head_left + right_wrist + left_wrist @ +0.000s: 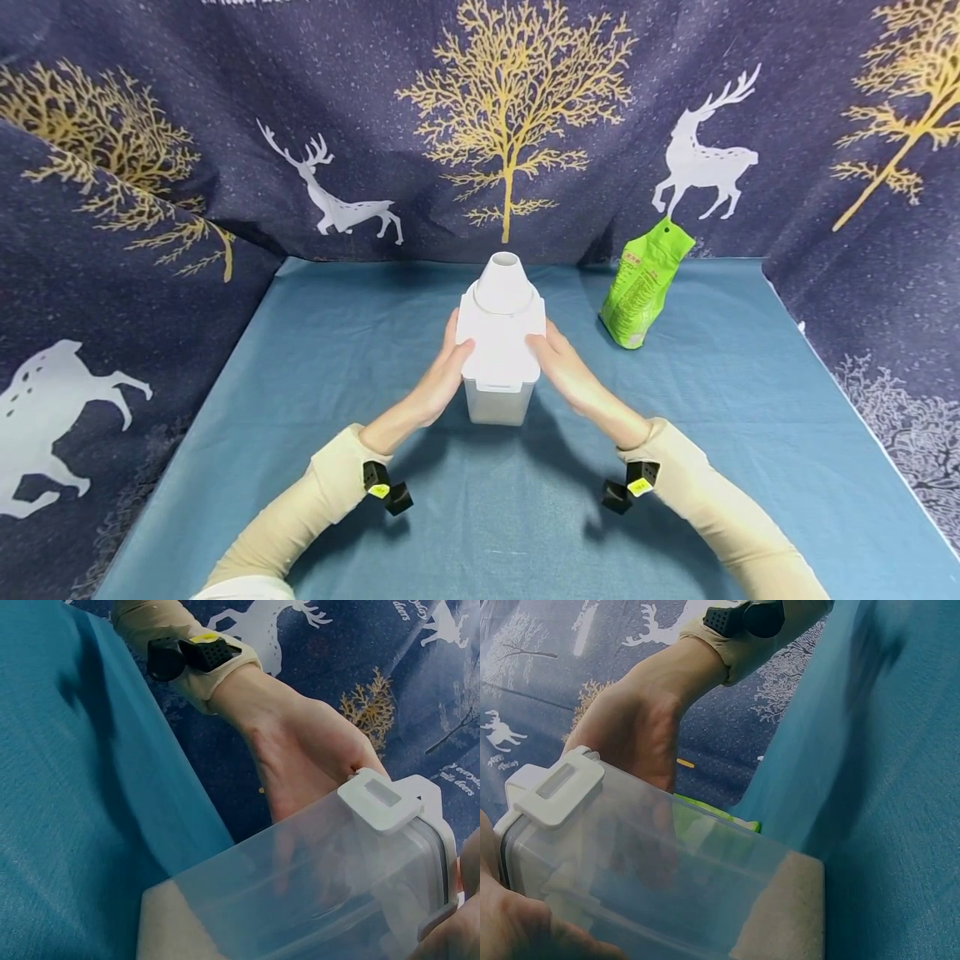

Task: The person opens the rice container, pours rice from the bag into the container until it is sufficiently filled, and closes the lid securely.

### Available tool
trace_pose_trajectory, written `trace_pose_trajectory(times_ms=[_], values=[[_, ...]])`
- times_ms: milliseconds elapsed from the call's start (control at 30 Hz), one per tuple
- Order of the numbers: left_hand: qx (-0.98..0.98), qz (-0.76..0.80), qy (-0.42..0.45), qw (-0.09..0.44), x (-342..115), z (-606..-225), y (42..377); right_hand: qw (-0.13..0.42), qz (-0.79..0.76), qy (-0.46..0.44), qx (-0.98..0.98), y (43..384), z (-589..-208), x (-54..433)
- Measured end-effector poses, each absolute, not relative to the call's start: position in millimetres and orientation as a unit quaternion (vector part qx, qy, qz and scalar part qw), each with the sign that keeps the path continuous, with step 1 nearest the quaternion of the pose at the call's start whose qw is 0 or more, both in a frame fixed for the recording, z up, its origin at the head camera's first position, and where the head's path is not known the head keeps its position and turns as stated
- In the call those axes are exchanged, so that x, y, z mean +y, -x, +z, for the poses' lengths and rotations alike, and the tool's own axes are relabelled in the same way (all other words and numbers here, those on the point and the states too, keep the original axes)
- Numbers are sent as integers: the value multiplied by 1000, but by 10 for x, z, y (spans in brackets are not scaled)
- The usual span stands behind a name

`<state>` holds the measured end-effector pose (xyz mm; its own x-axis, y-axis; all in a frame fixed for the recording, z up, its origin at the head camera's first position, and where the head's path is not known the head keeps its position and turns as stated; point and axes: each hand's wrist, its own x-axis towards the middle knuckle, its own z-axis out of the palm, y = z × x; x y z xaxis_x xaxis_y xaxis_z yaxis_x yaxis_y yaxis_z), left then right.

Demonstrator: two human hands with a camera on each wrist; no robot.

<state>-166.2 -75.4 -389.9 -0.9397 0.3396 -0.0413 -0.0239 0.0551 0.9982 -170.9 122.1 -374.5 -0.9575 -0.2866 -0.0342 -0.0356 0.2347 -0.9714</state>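
Observation:
A clear plastic storage container (498, 407) with a white lid (498, 354) stands upright in the middle of the head view. On the lid sits a white cone-shaped piece (503, 287) with a round opening at its top. My left hand (437, 382) grips the container's left side, thumb over the lid's edge. From the right, my right hand (567, 372) holds it the same way. Pale grains (787, 911) lie at the bottom of the container, in both wrist views. A white side clasp (379, 799) is folded down against the wall in the right wrist view.
A green bag (647, 283) with printed text stands at the back right of the table. Blue cloth (337, 333) covers the tabletop. Behind it hangs a dark curtain (450, 208) with deer and trees, also along both sides.

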Motion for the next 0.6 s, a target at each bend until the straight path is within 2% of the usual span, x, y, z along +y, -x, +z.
trace_pose_trajectory(times_ms=[600], values=[[735, 654, -126, 130, -746, -3905, 1659, 126, -609, 97, 777, 1677, -3730, 1269]])
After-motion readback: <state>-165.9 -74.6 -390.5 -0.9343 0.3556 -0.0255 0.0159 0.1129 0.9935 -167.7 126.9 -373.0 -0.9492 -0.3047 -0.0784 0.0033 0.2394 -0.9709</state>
